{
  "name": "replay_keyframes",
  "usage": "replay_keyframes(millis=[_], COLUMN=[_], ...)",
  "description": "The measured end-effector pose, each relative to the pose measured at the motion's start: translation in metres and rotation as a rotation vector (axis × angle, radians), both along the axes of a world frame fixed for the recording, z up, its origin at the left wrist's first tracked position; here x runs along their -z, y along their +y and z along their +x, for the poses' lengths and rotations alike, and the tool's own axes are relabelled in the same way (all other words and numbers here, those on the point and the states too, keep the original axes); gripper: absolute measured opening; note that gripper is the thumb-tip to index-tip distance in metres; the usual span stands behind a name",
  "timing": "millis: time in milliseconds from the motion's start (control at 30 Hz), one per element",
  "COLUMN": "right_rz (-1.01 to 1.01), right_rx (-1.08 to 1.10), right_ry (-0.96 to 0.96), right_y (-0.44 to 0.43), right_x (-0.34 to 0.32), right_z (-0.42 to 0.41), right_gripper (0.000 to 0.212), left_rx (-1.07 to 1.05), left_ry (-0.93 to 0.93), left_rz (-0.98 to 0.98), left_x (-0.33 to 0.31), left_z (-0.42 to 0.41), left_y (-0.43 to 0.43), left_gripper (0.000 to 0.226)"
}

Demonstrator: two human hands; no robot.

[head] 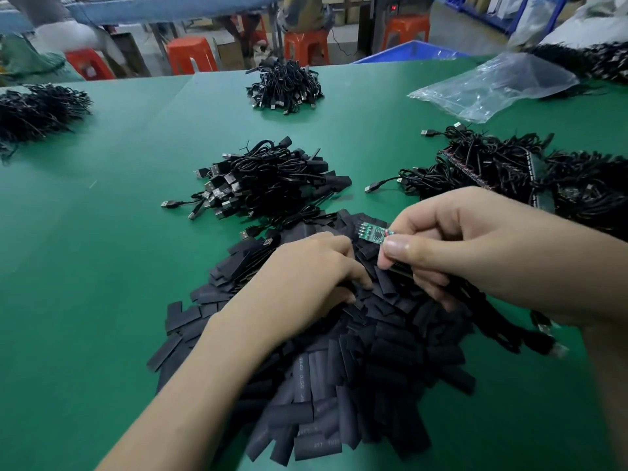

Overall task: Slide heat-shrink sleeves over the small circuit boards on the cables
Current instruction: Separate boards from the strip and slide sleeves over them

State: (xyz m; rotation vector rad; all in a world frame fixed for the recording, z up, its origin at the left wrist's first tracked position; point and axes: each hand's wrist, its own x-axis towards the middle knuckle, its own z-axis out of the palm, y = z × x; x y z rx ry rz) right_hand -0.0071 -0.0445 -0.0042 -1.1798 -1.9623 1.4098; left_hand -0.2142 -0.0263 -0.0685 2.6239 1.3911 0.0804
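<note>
Green table covering (102, 232): work surface; carries every lot below.
Black flat heat-shrink sleeves, loose heap (356, 385): nearest me, spread under both hands; plenty in stock.
Small green circuit board (373, 231): bare, no sleeve on it; held up over the far edge of the sleeve heap.
Right hand (475, 253): thumb and forefinger pinched on the near end of the circuit board; I take the black cable under the palm to be the board's.
Left hand (306, 277): fingers curled down into the sleeve heap; I cannot tell whether a sleeve is caught.
Black USB cables, centre heap (272, 181): just beyond the sleeves; many ends look covered in black, so I judge these finished.
Black cables with red wiring, right heap (503, 164): well to the right; I judge these waiting.
Clear plastic bag (492, 86): far right, lying flat.
Progress, this piece: board in hand, sleeve not yet on; picking and sliding remain.
Progress, whole job: partly done by my reckoning; a large share is left.
</note>
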Motion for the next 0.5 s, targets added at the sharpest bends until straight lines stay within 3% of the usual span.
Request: replay_keyframes(millis=[167, 500], right_rz=[0.008, 0.106], right_rx=[-0.005, 0.045], right_ry=[-0.061, -0.212], right_y=[0.001, 0.002], right_x=[0.001, 0.0], right_z=[-0.002, -0.001], right_gripper=[0.025, 0.027], left_rx=[0.068, 0.04], left_ry=[-0.186, -0.693], left_rz=[0.088, 0.013], left_x=[0.011, 0.007], left_z=[0.0, -0.012], left_y=[0.0, 0.007], left_gripper=[0.019, 0.003])
